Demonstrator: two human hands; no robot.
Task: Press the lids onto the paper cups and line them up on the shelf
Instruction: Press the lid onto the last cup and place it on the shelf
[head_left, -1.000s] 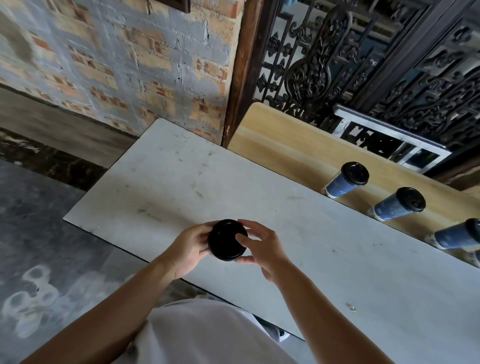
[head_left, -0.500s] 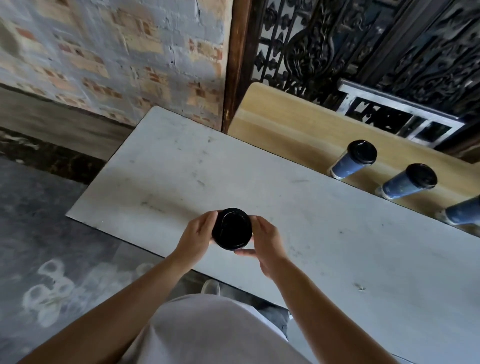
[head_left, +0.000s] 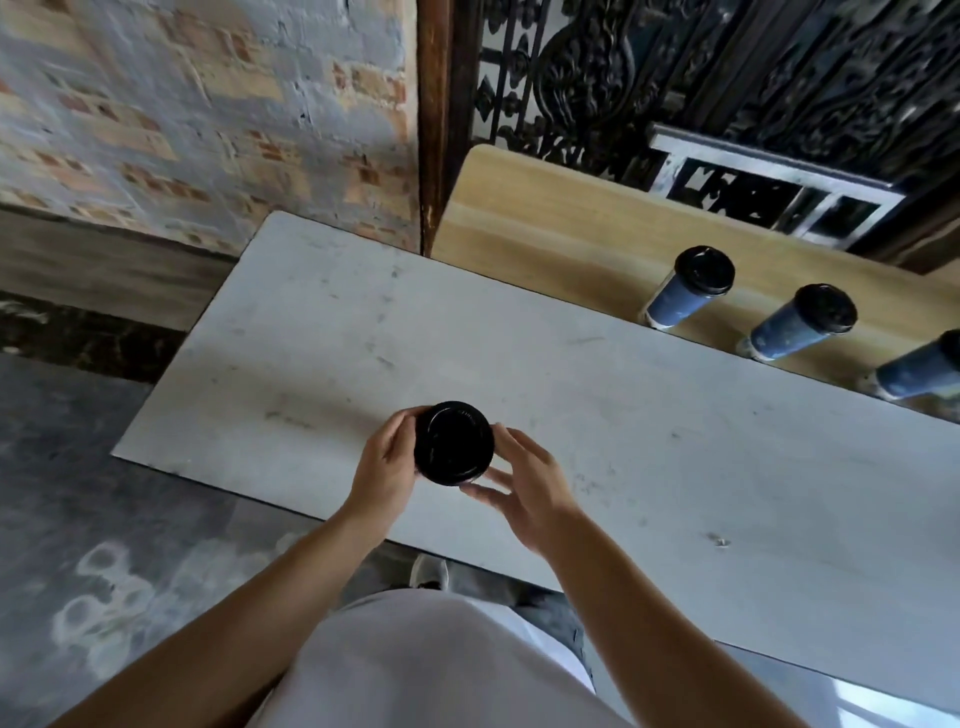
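Brick wall (head_left: 208, 104), whitewashed in patches, filled the upper left, w/ grey concrete floor (head_left: 78, 467) below it. Next in size, a pale scuffed table (head_left: 675, 467) ran diagonally across the view, and a light wooden shelf (head_left: 545, 223) lay along its far edge, backed by a black iron grille (head_left: 571, 67). The person's white shirt (head_left: 441, 660) took up the bottom centre, both bare forearms reaching fwd over the table's near edge. On the shelf stood three blue paper cups, each already capped in black and spaced apart in a row: first cup (head_left: 680, 296), second cup (head_left: 789, 327), and third cup (head_left: 914, 369), partly cut off at the right border. L hand (head_left: 387, 467) was curled round the left side of a black lid (head_left: 453, 442), gripping just under it; the lid was held above the table nr its front edge, btwn both hands, and whatever sat beneath it was hidden. R hand (head_left: 530, 483) was loose, fingers spread and fairly straight, tips at the lid's right rim, somewhat blurred. One pale shoe toe (head_left: 429, 571) showed under the table edge.
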